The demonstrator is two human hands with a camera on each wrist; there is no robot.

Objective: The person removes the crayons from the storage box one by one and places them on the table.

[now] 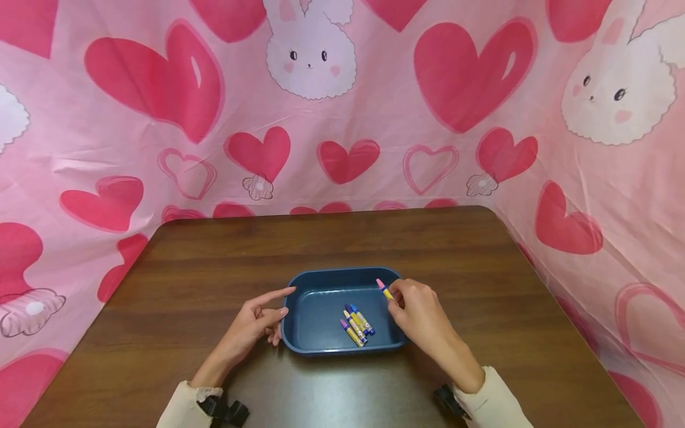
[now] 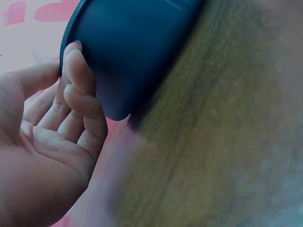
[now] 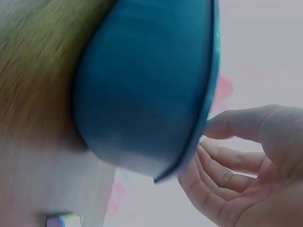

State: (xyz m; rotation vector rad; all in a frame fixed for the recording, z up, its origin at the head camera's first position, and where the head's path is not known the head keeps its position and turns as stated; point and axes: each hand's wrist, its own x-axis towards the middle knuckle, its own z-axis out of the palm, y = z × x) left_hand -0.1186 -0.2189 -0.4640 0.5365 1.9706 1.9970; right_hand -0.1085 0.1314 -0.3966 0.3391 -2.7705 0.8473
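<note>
A dark blue rectangular tray with rounded corners rests on the wooden table. Inside, toward its right half, lie several crayons with yellow and blue wrappers. My left hand is at the tray's left end, thumb and index finger on the rim and the other fingers bent against the outer wall. Over the tray's right end, my right hand pinches a pink-tipped crayon between thumb and fingers. In the right wrist view the tray wall hides most of that crayon.
The brown wooden table extends around the tray on all sides. Behind and beside it hangs a pink cloth printed with hearts and rabbits. A small purple, yellow and white object shows at the lower edge of the right wrist view.
</note>
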